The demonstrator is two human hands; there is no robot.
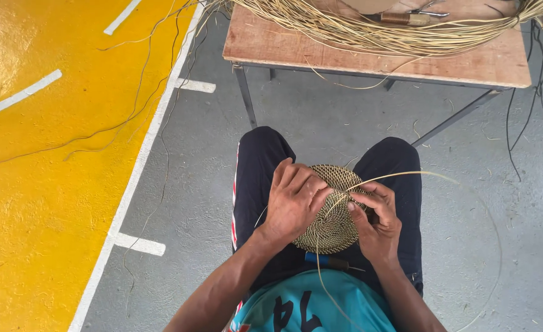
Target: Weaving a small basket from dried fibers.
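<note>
1. We see a round woven disc (333, 212) in the middle of the frame, resting on the person's lap over dark trousers (262, 166).
2. The left hand (293, 200) lies flat on the disc's left side, fingers closed down over the weave and holding it.
3. The right hand (376, 221) sits at the disc's right edge. Its fingers are pinched together on a thin pale strand (406, 174).
4. That strand loops out to the right of the frame and curves back down.
5. A small tool with a blue handle (330, 261) lies just below the disc.
6. At the top of the frame, a wooden table (370, 58) holds a big bundle of pale strands (376, 27).
7. The floor is yellow (44, 184) on the left.
</note>
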